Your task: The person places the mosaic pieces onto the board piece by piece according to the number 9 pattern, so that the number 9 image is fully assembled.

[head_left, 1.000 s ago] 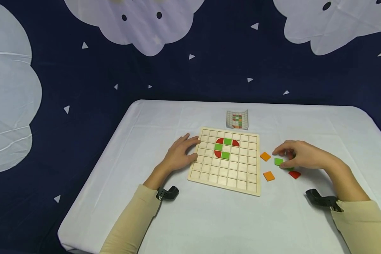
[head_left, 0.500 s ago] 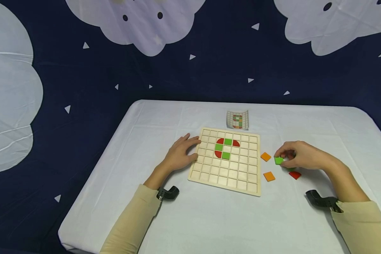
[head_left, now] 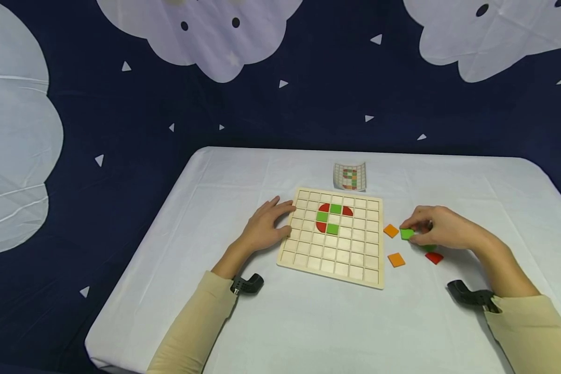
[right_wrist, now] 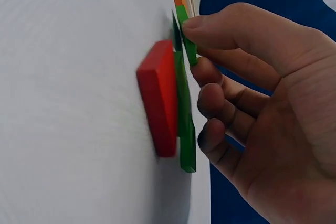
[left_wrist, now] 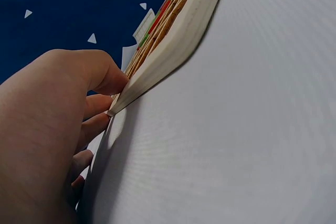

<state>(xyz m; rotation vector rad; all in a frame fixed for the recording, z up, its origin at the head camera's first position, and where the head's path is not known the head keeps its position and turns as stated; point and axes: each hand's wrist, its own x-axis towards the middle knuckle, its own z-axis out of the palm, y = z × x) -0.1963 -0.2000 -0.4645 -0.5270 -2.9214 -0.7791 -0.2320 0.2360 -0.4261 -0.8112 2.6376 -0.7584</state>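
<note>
A light wooden grid board (head_left: 329,253) lies on the table, with red rounded pieces and green squares set in its upper cells. My left hand (head_left: 263,227) rests at the board's left edge; in the left wrist view the thumb and fingertips of that hand (left_wrist: 63,103) touch the edge. My right hand (head_left: 441,227) pinches a green square (head_left: 407,234) between thumb and finger, right of the board. The right wrist view shows this green piece (right_wrist: 187,38) tilted in the fingers (right_wrist: 210,98), raised off the cloth. Below them lie a red piece (right_wrist: 159,100) and green pieces (right_wrist: 186,140).
Two orange squares, one upper (head_left: 390,230) and one lower (head_left: 396,259), lie right of the board. A red piece (head_left: 433,257) sits below my right hand. A curled pattern card (head_left: 349,177) stands behind the board on the white-covered table (head_left: 336,332).
My right hand has taken hold of the green square, lifted it and moved slightly left. My left hand has stayed at the board's edge.
</note>
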